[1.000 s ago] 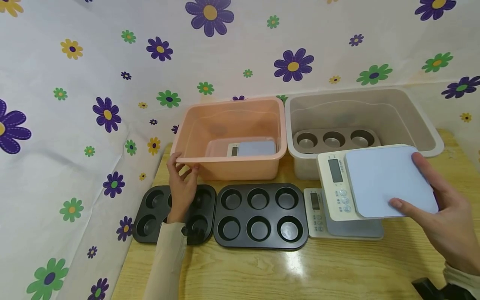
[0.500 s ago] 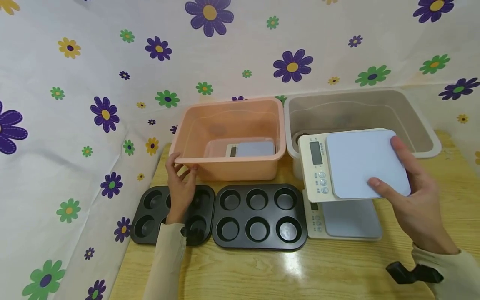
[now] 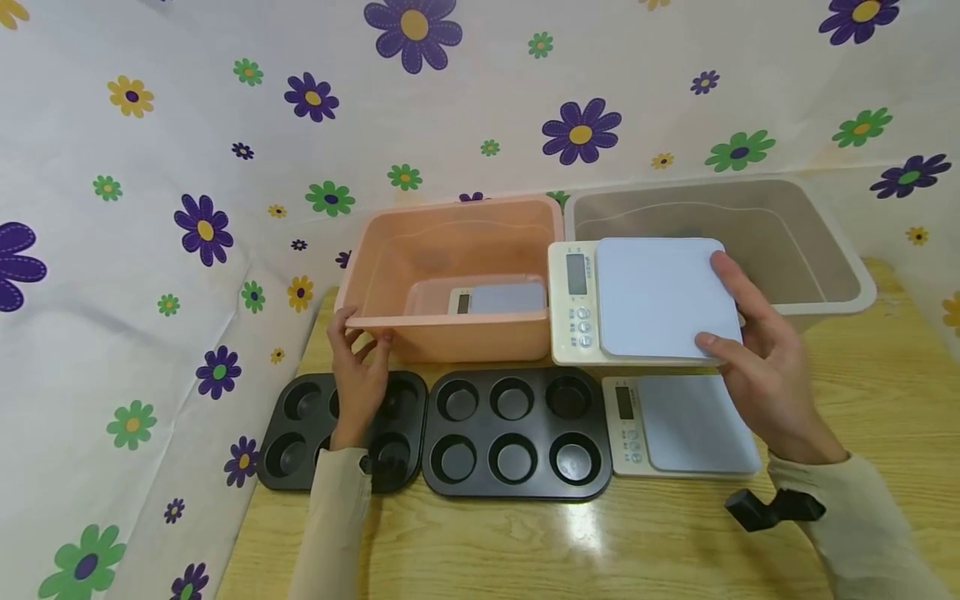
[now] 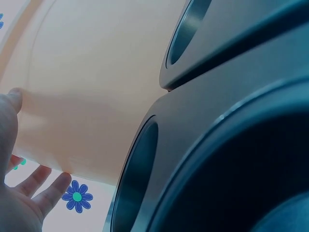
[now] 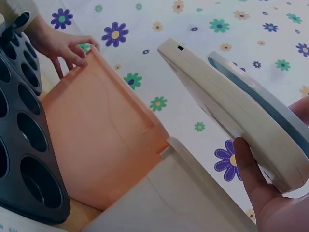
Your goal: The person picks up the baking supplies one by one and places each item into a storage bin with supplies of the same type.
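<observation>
White cloth printed with flowers (image 3: 360, 150) spans the left and back, from 9 to 2 o'clock. At 8 o'clock on the wooden tabletop (image 3: 480, 550), a black muffin pan (image 3: 296, 429) lies partly hidden by a sleeve. Above it, the left hand (image 3: 358, 375) has its grip curled over the near-left rim of a peach plastic bin (image 3: 465, 342). That bin sits toward 11 o'clock, a small scale (image 3: 506, 298) inside. A six-cup muffin pan (image 3: 515, 429) lies toward 6 o'clock.

At 3 o'clock, a cream digital kitchen scale (image 3: 667, 298) is raised and tilted, display leftward; from the head it overlaps both the peach bin and a beige bin (image 3: 810, 242) at 2 o'clock. A second kitchen scale (image 3: 697, 425) lies at 4 o'clock. The right hand (image 3: 772, 375) pinches the raised scale's right side, its grip parted only by the scale's thickness.
</observation>
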A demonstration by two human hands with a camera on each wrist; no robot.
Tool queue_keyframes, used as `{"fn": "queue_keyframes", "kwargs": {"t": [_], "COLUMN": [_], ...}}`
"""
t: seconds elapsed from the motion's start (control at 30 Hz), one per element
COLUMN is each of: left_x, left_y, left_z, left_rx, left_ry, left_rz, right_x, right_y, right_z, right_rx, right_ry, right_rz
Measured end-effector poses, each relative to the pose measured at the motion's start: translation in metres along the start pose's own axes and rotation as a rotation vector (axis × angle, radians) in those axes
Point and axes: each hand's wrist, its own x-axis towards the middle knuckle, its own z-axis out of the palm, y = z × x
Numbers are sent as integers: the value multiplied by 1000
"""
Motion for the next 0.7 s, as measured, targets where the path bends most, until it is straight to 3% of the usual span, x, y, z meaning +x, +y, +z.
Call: {"fn": "queue_keyframes", "kwargs": {"t": [0.2,0.43,0.7], "left_x": [-2,1,-1], "left_y": [30,-1,-3], "left_z": [-1,0,4], "left_rx": [-5,11,-14], "left_ry": [-3,19,29], "left_rz": [-1,6,11], "right_x": [14,35,57], "right_y": [3,8,18], "right_z": [15,31,52], "right_rx": [-16,-31,-184], "right_ry": [-29,-61,-72], "right_rz": [30,94,144]}}
